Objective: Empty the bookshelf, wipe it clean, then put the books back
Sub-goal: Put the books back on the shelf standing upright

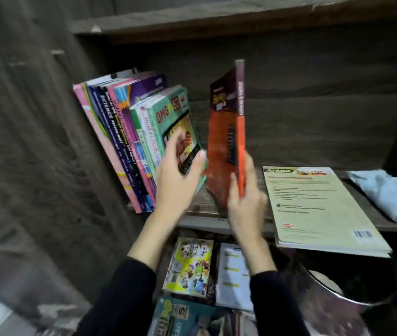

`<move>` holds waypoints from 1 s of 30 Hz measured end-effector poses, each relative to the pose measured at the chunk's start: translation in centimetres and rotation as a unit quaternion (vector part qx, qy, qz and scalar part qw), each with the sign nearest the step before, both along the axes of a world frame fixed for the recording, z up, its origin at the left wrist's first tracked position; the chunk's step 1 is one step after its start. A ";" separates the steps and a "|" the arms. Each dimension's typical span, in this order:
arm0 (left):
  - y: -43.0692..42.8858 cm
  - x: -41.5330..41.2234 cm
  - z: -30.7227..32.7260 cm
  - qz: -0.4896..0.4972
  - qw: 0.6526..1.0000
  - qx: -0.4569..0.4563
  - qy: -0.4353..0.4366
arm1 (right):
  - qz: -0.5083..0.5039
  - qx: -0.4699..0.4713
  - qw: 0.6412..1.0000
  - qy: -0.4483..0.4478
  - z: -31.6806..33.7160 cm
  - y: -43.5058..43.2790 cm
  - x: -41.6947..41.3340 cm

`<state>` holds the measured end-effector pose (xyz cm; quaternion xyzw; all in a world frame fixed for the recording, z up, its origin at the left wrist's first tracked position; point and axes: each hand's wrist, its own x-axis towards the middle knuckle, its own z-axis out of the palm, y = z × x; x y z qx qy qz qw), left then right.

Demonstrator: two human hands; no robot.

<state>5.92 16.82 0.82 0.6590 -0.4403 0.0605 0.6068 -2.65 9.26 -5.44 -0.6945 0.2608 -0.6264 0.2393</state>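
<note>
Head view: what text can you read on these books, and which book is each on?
"OMG" and "50": cover of the green book at the left hand.
"SCIENCE": dark blue spine in the leaning row.
"5": teal book at the bottom edge.
Too blurred to read: the red book gripped by the right hand, the pale book lying flat, and the other spines.

Round metal container (323,284), lower right

Black long sleeves (129,299) cover both forearms to the wrists.
</note>
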 end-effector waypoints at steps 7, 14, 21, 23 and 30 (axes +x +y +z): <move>-1.3 2.5 6.3 0.032 0.980 -0.034 -0.194 | 0.023 -0.071 0.996 0.047 -2.2 3.6 6.2; 1.4 7.1 4.1 0.146 0.940 0.123 -0.283 | 0.110 -0.023 0.986 0.121 -4.6 4.1 9.8; 1.1 8.7 3.5 0.140 0.932 0.132 -0.307 | 0.184 0.073 0.958 0.207 -4.4 2.5 9.1; 1.4 9.0 3.7 0.139 0.926 0.143 -0.319 | 0.267 0.122 0.932 0.215 -4.1 1.6 8.0; 2.9 9.9 5.2 0.094 0.894 0.227 -0.375 | 0.336 0.211 0.873 0.285 -4.5 0.4 6.4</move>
